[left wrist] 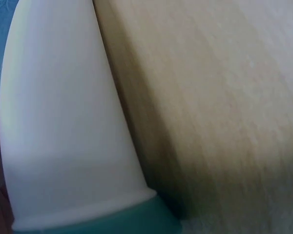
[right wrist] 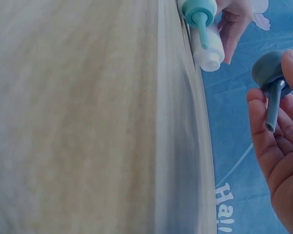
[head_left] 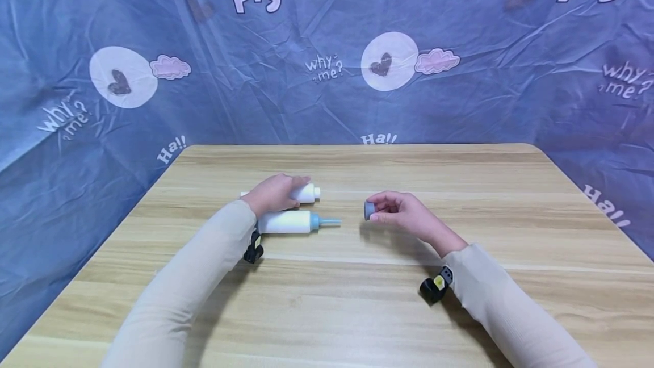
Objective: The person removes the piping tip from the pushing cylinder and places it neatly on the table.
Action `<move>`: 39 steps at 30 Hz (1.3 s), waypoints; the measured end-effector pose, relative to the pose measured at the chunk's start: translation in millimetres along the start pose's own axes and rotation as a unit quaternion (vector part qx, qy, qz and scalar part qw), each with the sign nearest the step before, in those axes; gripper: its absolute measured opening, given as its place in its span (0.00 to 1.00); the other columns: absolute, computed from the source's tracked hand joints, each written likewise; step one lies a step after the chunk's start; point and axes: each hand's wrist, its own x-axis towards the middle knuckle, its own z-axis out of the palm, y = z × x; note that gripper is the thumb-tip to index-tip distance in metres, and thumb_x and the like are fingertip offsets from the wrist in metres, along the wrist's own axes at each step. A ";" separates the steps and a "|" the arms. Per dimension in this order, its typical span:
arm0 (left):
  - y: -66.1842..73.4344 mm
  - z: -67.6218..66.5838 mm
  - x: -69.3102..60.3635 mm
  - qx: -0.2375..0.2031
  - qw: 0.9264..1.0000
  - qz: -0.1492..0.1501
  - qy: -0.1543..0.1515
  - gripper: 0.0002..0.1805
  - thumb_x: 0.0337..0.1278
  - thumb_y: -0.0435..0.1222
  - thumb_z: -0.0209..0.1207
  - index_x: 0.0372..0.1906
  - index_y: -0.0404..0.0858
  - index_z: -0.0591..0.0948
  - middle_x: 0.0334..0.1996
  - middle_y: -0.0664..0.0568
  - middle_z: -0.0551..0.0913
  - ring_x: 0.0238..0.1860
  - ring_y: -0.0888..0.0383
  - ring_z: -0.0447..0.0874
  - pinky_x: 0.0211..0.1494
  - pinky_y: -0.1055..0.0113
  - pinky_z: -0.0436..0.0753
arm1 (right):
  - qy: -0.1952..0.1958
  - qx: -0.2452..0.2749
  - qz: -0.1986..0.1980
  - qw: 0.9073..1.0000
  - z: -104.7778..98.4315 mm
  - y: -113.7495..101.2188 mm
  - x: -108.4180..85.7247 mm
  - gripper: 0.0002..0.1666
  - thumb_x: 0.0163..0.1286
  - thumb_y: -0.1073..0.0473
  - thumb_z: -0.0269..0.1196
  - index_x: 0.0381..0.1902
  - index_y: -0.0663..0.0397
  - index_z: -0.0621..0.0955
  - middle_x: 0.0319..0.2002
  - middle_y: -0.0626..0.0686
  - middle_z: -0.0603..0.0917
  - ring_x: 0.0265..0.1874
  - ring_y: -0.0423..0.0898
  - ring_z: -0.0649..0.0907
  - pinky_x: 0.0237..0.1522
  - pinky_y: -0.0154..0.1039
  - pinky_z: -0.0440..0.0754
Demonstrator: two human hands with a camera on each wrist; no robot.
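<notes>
1 plain white bottle [head_left: 306, 193] lies left of the head frame's centre, gripped by the curled left hand [head_left: 273, 193]; right of centre, the right hand [head_left: 403, 214] pinches a grey-blue spout cap [head_left: 369, 210]. Holding bottle still and cap square seems best. The bottle's long axis runs left-to-right, neck [head_left: 317, 192] rightward; the spout [right wrist: 273, 109] points down the right-wrist frame.

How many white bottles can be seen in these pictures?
2. The farther white bottle is held by the left hand, which partly covers it. The nearer white bottle, with a blue nozzle top, lies on the table beside it. No others are visible.
</notes>
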 end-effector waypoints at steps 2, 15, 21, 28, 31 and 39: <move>0.7 0.0 -0.6 -0.007 1.000 0.001 0.003 0.36 0.53 0.35 0.62 0.68 0.38 0.62 0.63 0.43 0.69 0.60 0.45 0.71 0.65 0.55 0.68 | 0.002 0.000 0.002 1.000 -0.5 -0.7 -0.7 0.25 0.59 0.59 0.66 0.53 0.65 0.76 0.41 0.58 0.83 0.39 0.45 0.80 0.44 0.34 0.78; 10.3 -8.2 -5.8 -0.096 0.992 0.016 0.079 0.32 0.58 0.43 0.59 0.67 0.41 0.66 0.64 0.46 0.69 0.62 0.47 0.69 0.66 0.55 0.67 | 0.015 0.003 0.018 1.000 -4.4 -4.8 -2.2 0.26 0.59 0.60 0.65 0.54 0.65 0.76 0.41 0.59 0.82 0.38 0.45 0.80 0.42 0.32 0.79; 29.7 -7.6 -9.9 -0.177 0.975 0.012 0.133 0.28 0.58 0.42 0.59 0.64 0.42 0.70 0.60 0.47 0.73 0.54 0.45 0.78 0.59 0.57 0.75 | 0.023 0.014 0.019 0.999 -6.8 -8.7 -1.7 0.26 0.58 0.59 0.66 0.54 0.63 0.76 0.40 0.58 0.82 0.38 0.45 0.81 0.41 0.32 0.80; 56.1 2.1 -10.2 -0.311 0.934 0.037 0.172 0.24 0.55 0.37 0.62 0.58 0.37 0.75 0.56 0.46 0.77 0.50 0.52 0.81 0.51 0.70 0.79 | 0.027 0.027 0.008 0.999 -6.9 -11.5 -0.9 0.26 0.58 0.60 0.67 0.53 0.64 0.76 0.40 0.58 0.82 0.37 0.43 0.81 0.40 0.31 0.81; 66.6 6.0 -11.0 -0.378 0.912 0.032 0.158 0.24 0.55 0.37 0.62 0.58 0.36 0.75 0.57 0.45 0.76 0.53 0.53 0.80 0.51 0.70 0.79 | 0.027 0.037 0.003 0.999 -5.5 -12.2 -0.9 0.25 0.57 0.61 0.67 0.53 0.65 0.76 0.40 0.59 0.82 0.36 0.42 0.81 0.40 0.31 0.81; 84.1 14.8 -10.1 -0.497 0.858 0.000 0.131 0.23 0.54 0.35 0.62 0.57 0.34 0.76 0.55 0.44 0.78 0.52 0.54 0.80 0.51 0.67 0.80 | 0.025 0.064 -0.009 0.998 -1.9 -14.0 0.3 0.23 0.58 0.63 0.66 0.50 0.66 0.75 0.39 0.60 0.82 0.35 0.41 0.82 0.40 0.32 0.82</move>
